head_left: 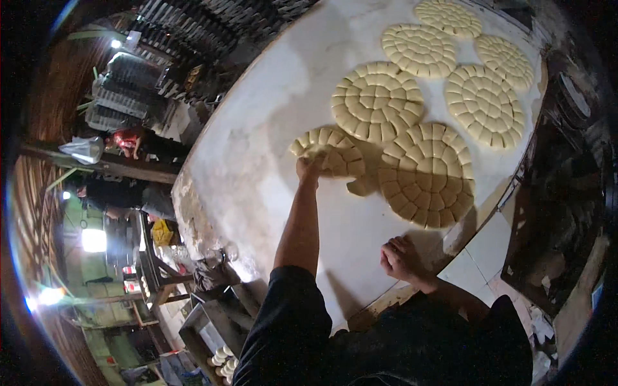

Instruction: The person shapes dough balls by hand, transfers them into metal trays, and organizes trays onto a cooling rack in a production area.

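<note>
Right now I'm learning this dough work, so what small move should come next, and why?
Probably bring the right hand over to tuck in the dough piece: it juts out at the lower right of the small round, where the left hand works the left side, while the right hand sits apart.

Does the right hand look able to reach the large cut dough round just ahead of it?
Probably yes: the right hand is close to that dough round, and only white tabletop seems to lie between them.
</note>
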`<state>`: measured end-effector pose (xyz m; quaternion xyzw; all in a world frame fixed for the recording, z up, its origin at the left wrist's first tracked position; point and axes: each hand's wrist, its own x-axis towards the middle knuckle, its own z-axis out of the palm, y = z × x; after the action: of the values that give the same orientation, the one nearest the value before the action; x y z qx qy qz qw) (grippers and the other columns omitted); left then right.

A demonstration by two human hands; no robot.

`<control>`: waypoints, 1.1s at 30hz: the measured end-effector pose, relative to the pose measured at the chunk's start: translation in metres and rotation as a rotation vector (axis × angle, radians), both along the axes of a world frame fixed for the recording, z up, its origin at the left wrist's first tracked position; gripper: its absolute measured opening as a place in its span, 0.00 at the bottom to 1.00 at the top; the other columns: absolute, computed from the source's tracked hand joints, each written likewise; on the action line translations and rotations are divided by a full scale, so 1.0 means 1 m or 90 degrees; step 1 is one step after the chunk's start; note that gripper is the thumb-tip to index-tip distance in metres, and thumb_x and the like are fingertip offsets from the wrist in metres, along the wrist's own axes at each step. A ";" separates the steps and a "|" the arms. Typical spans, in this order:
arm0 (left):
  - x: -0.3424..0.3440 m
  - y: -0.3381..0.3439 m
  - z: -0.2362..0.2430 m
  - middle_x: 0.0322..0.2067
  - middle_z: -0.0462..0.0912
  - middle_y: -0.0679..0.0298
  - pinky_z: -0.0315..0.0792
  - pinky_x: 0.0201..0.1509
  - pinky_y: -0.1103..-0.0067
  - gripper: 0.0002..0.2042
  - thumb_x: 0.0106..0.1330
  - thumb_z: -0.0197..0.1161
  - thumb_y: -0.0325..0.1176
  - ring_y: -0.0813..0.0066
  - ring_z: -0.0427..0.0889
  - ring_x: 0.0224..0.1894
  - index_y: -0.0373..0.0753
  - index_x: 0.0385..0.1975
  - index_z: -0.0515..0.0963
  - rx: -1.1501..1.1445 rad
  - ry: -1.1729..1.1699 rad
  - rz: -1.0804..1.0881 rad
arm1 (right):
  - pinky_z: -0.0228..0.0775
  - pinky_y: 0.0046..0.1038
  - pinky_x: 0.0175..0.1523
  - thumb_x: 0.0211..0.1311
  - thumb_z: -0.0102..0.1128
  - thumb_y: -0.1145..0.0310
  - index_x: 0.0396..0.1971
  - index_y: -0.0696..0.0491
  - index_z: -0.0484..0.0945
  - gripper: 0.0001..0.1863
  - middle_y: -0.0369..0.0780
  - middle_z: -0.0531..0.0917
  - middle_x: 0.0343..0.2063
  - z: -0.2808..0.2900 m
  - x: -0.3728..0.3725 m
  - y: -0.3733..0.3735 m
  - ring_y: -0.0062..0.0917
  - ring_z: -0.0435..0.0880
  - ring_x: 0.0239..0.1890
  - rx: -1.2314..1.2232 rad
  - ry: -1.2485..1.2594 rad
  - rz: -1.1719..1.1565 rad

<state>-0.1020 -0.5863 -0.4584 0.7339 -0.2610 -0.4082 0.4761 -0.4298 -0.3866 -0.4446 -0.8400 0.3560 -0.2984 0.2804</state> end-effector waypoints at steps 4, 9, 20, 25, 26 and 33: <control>0.038 0.123 -0.027 0.43 0.75 0.61 0.74 0.48 0.74 0.29 0.57 0.78 0.36 0.71 0.75 0.43 0.35 0.51 0.66 -0.082 -0.203 0.226 | 0.65 0.44 0.43 0.52 0.62 0.70 0.27 0.52 0.73 0.06 0.42 0.77 0.26 -0.005 0.015 0.008 0.40 0.77 0.34 -0.081 0.015 0.022; 0.006 0.278 -0.051 0.42 0.74 0.57 0.73 0.44 0.76 0.30 0.63 0.74 0.39 0.73 0.74 0.40 0.33 0.54 0.62 -0.227 -0.139 0.327 | 0.68 0.42 0.45 0.54 0.61 0.69 0.29 0.52 0.75 0.05 0.43 0.78 0.25 -0.004 0.022 0.012 0.40 0.78 0.34 -0.085 0.019 -0.004; -0.093 0.516 -0.063 0.46 0.79 0.60 0.75 0.55 0.74 0.21 0.66 0.64 0.32 0.70 0.79 0.50 0.33 0.56 0.70 -0.355 0.021 0.131 | 0.71 0.28 0.53 0.73 0.57 0.58 0.52 0.56 0.76 0.18 0.39 0.79 0.45 -0.030 0.130 0.211 0.20 0.76 0.47 0.471 -0.183 0.261; -0.070 0.560 -0.063 0.51 0.76 0.58 0.73 0.62 0.71 0.27 0.63 0.69 0.36 0.67 0.77 0.54 0.34 0.59 0.67 -0.372 -0.005 0.077 | 0.71 0.28 0.53 0.70 0.61 0.59 0.49 0.57 0.75 0.18 0.37 0.81 0.42 -0.045 0.136 0.204 0.21 0.77 0.45 0.300 -0.217 0.232; -0.075 0.559 -0.058 0.49 0.78 0.58 0.73 0.60 0.70 0.24 0.62 0.69 0.35 0.66 0.78 0.53 0.35 0.56 0.71 -0.370 -0.074 0.131 | 0.73 0.29 0.49 0.69 0.62 0.58 0.46 0.56 0.76 0.17 0.36 0.81 0.39 -0.044 0.129 0.187 0.22 0.79 0.41 0.307 -0.182 0.215; -0.073 0.585 -0.077 0.40 0.79 0.56 0.69 0.59 0.62 0.17 0.62 0.70 0.44 0.51 0.76 0.51 0.40 0.45 0.79 -0.165 -0.253 0.188 | 0.73 0.33 0.44 0.71 0.56 0.56 0.40 0.55 0.73 0.16 0.39 0.76 0.26 -0.015 0.062 0.079 0.30 0.78 0.33 0.273 -0.193 0.033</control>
<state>-0.1751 -0.0013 -0.5349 0.7625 -0.2895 -0.1457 0.5599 -0.3681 -0.3075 -0.4594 -0.7158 0.3432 -0.3315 0.5098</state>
